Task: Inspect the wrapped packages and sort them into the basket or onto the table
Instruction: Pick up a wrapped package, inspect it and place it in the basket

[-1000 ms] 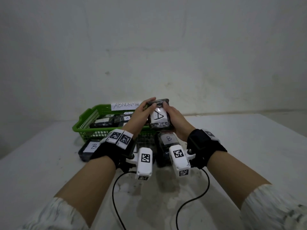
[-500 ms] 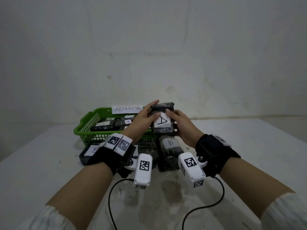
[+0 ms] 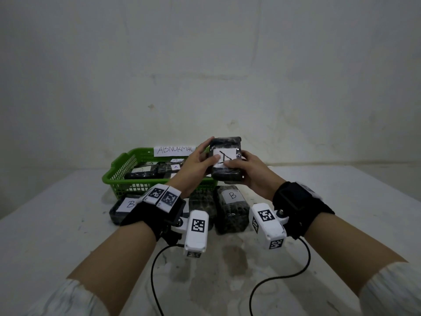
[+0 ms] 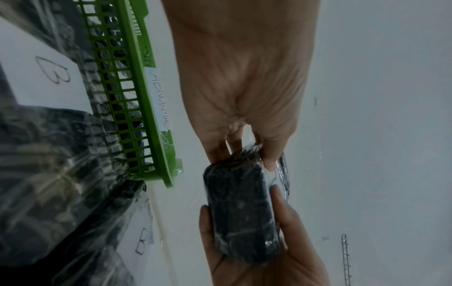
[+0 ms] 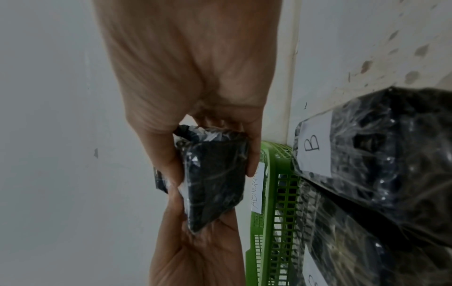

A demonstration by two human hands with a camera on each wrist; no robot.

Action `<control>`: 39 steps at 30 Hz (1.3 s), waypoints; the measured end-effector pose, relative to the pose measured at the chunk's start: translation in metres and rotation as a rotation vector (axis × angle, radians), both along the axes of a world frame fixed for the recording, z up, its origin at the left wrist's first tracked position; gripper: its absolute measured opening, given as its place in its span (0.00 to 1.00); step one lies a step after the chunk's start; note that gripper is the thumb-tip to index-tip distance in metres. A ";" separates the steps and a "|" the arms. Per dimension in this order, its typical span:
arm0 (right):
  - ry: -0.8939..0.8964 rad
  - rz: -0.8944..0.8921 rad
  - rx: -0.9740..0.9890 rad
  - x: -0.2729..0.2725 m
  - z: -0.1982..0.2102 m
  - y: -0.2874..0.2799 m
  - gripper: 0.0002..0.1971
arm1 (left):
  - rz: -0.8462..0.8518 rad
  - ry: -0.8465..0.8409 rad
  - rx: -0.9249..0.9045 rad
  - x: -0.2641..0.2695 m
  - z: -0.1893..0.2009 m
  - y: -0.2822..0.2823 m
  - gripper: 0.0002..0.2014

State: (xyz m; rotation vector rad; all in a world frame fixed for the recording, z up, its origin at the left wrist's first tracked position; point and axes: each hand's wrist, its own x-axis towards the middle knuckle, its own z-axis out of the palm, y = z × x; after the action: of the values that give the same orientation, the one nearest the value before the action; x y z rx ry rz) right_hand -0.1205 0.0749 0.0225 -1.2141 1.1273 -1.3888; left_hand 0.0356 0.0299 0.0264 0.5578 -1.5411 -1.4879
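Note:
Both hands hold one black plastic-wrapped package (image 3: pixel 226 158) in the air above the table, its white label marked "A" turned sideways toward me. My left hand (image 3: pixel 198 163) grips its left side, thumb on the label. My right hand (image 3: pixel 245 171) grips its right side and bottom. The same package (image 4: pixel 240 211) shows from below in the left wrist view, and in the right wrist view the package (image 5: pixel 215 181) sits between both palms. The green basket (image 3: pixel 118 176) labelled "ABNORMAL" stands just left and behind, with several wrapped packages inside.
Packages labelled "B" lie on the white table (image 3: pixel 341 201) in front of the basket: one (image 3: pixel 231 208) under my hands, another (image 3: pixel 124 207) at the left, a third partly hidden between them. Black cables trail toward me. A plain wall stands behind.
The held package has turned in my hands, so its "A" label now lies sideways. Both hands have shifted slightly right and kept their grip.

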 end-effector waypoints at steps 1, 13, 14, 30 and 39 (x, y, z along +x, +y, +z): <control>-0.003 -0.008 -0.007 -0.001 0.000 0.001 0.25 | -0.016 0.007 0.016 0.001 0.000 0.000 0.28; 0.075 -0.084 -0.053 0.001 -0.002 0.007 0.35 | 0.237 -0.176 -0.174 0.000 -0.005 0.002 0.30; 0.094 -0.107 -0.086 0.002 -0.002 0.009 0.37 | 0.329 -0.220 -0.232 -0.001 -0.006 0.000 0.27; 0.250 -0.183 -0.219 0.008 0.000 0.020 0.07 | 0.194 0.002 0.101 -0.001 -0.004 -0.003 0.24; 0.093 -0.179 -0.160 0.033 0.000 0.001 0.24 | 0.075 -0.073 0.051 -0.017 -0.005 0.009 0.27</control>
State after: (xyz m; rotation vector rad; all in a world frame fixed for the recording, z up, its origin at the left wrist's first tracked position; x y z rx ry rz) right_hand -0.0879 0.0762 0.0220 -1.3290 1.2332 -1.5969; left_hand 0.0184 0.0393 0.0211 0.6996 -1.5249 -1.4667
